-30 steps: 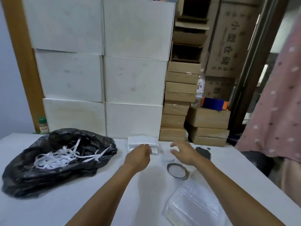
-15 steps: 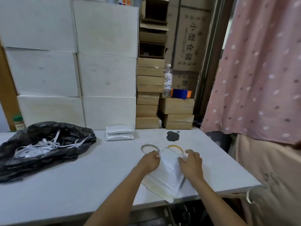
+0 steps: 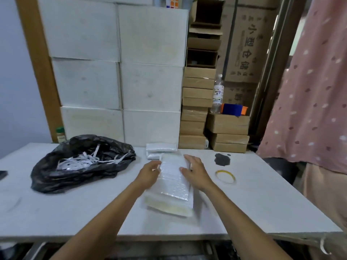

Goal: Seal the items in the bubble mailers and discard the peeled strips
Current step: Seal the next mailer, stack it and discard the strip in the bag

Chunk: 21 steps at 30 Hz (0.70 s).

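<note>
A white bubble mailer (image 3: pixel 173 177) is lifted at its far end above a stack of clear-wrapped mailers (image 3: pixel 169 205) on the table's middle. My left hand (image 3: pixel 149 173) pinches the mailer's left edge. My right hand (image 3: pixel 195 171) holds its right edge with fingers spread along it. Two sealed white mailers (image 3: pixel 160 150) lie stacked behind, near the wall of boxes. A black rubbish bag (image 3: pixel 78 173) with several peeled white strips (image 3: pixel 82 161) inside sits on the left of the table.
A yellow tape ring (image 3: pixel 225 176) and a dark stain (image 3: pixel 222 159) lie to the right of my hands. White boxes (image 3: pixel 116 72) and brown cartons (image 3: pixel 197 109) stand behind the table. A pink dotted curtain (image 3: pixel 315 91) hangs at the right. The table's front edge (image 3: pixel 169 236) is close.
The view has swung back left. Both hands have brought a single mailer up from the stack toward the table's middle; the grey ring beside the stack is no longer seen.
</note>
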Each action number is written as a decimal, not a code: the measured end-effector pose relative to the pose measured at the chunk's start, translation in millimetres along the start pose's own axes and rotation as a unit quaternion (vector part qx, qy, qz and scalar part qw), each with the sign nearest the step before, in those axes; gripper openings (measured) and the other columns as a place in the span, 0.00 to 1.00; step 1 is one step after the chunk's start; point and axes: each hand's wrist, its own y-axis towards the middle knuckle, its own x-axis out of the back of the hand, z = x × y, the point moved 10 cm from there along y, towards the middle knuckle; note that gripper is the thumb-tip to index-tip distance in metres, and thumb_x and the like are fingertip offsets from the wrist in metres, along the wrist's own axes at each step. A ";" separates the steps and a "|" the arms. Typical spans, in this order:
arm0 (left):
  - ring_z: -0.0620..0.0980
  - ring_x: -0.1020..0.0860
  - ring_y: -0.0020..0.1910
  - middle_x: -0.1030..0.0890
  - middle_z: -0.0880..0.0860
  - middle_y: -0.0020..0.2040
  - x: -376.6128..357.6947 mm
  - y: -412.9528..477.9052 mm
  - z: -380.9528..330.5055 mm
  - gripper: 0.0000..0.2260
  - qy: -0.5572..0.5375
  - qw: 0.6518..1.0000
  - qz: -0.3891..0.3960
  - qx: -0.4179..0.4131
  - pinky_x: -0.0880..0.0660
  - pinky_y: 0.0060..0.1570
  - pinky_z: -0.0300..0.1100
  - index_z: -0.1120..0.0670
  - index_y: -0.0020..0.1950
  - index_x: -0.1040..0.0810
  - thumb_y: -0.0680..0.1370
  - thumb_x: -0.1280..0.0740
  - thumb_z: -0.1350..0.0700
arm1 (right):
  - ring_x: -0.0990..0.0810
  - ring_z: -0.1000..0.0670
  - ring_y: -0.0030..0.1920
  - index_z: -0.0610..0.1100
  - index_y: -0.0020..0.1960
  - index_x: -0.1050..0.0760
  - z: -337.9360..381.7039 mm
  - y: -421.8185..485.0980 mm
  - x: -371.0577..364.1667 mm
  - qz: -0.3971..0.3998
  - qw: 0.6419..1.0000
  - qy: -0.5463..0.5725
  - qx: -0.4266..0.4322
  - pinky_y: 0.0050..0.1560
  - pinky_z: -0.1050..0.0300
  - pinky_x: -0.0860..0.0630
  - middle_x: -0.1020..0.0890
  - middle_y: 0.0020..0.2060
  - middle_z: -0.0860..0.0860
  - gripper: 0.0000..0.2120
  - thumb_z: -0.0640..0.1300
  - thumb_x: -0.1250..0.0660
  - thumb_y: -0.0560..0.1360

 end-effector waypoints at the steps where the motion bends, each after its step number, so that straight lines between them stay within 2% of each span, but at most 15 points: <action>1: 0.53 0.25 0.63 0.25 0.56 0.67 19.2 -3.3 16.5 0.16 0.006 1.000 -0.011 0.018 0.30 0.54 0.41 0.56 0.67 0.26 0.80 0.37 0.62 | 0.39 0.49 0.73 0.48 0.75 0.38 7.8 4.4 -23.2 0.044 0.999 -0.012 0.012 0.74 0.52 0.42 0.38 0.73 0.49 0.26 0.47 0.36 0.79; 3: 0.57 0.25 0.64 0.24 0.56 0.66 49.4 -12.9 45.5 0.17 0.039 0.998 -0.020 0.045 0.28 0.57 0.45 0.57 0.66 0.25 0.77 0.33 0.63 | 0.42 0.50 0.74 0.49 0.76 0.40 11.7 2.2 -69.1 0.117 0.993 0.002 0.013 0.73 0.55 0.43 0.42 0.75 0.51 0.26 0.47 0.38 0.79; 5: 0.55 0.27 0.63 0.26 0.53 0.64 68.3 -20.4 63.3 0.19 0.109 0.993 -0.027 0.039 0.29 0.58 0.44 0.54 0.64 0.24 0.73 0.27 0.59 | 0.46 0.52 0.76 0.53 0.76 0.41 8.6 -2.6 -102.6 0.154 0.987 -0.025 0.038 0.74 0.55 0.45 0.47 0.77 0.54 0.25 0.48 0.40 0.81; 7: 0.48 0.31 0.63 0.30 0.47 0.62 77.4 -25.9 63.2 0.21 0.166 0.985 -0.036 -0.012 0.33 0.59 0.42 0.48 0.61 0.25 0.70 0.24 0.54 | 0.47 0.54 0.76 0.54 0.76 0.40 7.0 -2.2 -108.4 0.125 0.986 -0.071 0.090 0.75 0.55 0.44 0.48 0.77 0.56 0.24 0.50 0.41 0.81; 8: 0.46 0.33 0.62 0.31 0.45 0.61 78.6 -27.7 58.8 0.22 0.179 0.982 -0.036 -0.043 0.33 0.59 0.41 0.46 0.60 0.26 0.69 0.23 0.52 | 0.45 0.54 0.75 0.53 0.74 0.37 10.8 -1.3 -101.9 0.094 0.984 -0.093 0.121 0.74 0.55 0.41 0.45 0.76 0.56 0.22 0.50 0.40 0.81; 10: 0.43 0.33 0.59 0.31 0.41 0.59 77.6 -30.0 49.2 0.20 0.215 0.971 -0.037 -0.103 0.31 0.55 0.41 0.44 0.59 0.28 0.70 0.24 0.51 | 0.36 0.53 0.68 0.52 0.66 0.31 25.0 -2.9 -89.6 0.042 0.968 -0.151 0.196 0.67 0.55 0.33 0.36 0.68 0.56 0.16 0.51 0.37 0.79; 12: 0.42 0.31 0.56 0.29 0.40 0.57 74.6 -33.3 41.4 0.16 0.264 0.948 -0.051 -0.172 0.28 0.51 0.41 0.44 0.56 0.27 0.72 0.26 0.51 | 0.31 0.54 0.59 0.52 0.58 0.29 33.4 -8.2 -85.0 0.036 0.953 -0.177 0.244 0.58 0.54 0.28 0.30 0.59 0.58 0.09 0.49 0.36 0.78; 14: 0.42 0.29 0.56 0.28 0.40 0.57 70.9 -35.2 40.7 0.10 0.293 0.928 -0.052 -0.222 0.24 0.48 0.42 0.44 0.54 0.25 0.76 0.30 0.55 | 0.29 0.55 0.57 0.52 0.57 0.28 29.6 -11.3 -82.2 0.056 0.951 -0.173 0.249 0.55 0.54 0.27 0.28 0.55 0.59 0.08 0.47 0.37 0.79; 15: 0.43 0.29 0.57 0.29 0.41 0.57 69.5 -34.0 43.5 0.10 0.305 0.921 -0.049 -0.236 0.23 0.47 0.42 0.43 0.53 0.25 0.77 0.33 0.58 | 0.28 0.56 0.57 0.53 0.58 0.27 24.8 -11.5 -80.6 0.063 0.952 -0.171 0.246 0.55 0.54 0.27 0.26 0.55 0.59 0.08 0.47 0.39 0.79; 18: 0.44 0.29 0.61 0.29 0.41 0.61 66.4 -28.0 53.0 0.23 0.328 0.911 -0.030 -0.247 0.22 0.48 0.42 0.41 0.54 0.25 0.74 0.40 0.70 | 0.26 0.55 0.58 0.53 0.62 0.27 14.6 -15.3 -77.4 0.052 0.939 -0.202 0.275 0.55 0.56 0.26 0.24 0.58 0.58 0.12 0.45 0.41 0.80; 21: 0.42 0.30 0.66 0.29 0.41 0.65 65.6 -22.2 57.9 0.27 0.311 0.919 0.021 -0.240 0.24 0.57 0.47 0.38 0.57 0.26 0.74 0.42 0.71 | 0.26 0.55 0.62 0.51 0.66 0.28 7.7 -18.6 -76.5 0.046 0.932 -0.213 0.289 0.59 0.60 0.27 0.24 0.62 0.57 0.17 0.41 0.40 0.79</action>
